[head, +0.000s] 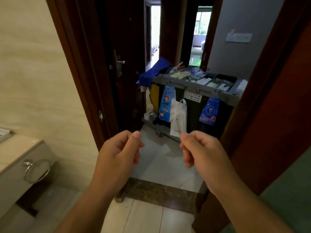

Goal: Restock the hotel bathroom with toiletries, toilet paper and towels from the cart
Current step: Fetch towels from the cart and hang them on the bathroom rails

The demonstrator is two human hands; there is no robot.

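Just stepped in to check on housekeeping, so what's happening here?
A person stands inside the bathroom facing the open doorway, with the supply cart parked just outside. Both hands are raised in front. The left hand and right hand have curled fingers with thumbs against forefingers, but whether they pinch anything is unclear. The towel ring beside the counter holds no towel, so restocking looks unfinished.

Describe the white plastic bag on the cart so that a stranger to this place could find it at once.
Look through the doorway at the grey cart outside. Three bags hang from its front edge; the white plastic bag is the middle one, beside the left blue pack. It alone is plain white, while that pack and the right blue pack are printed.
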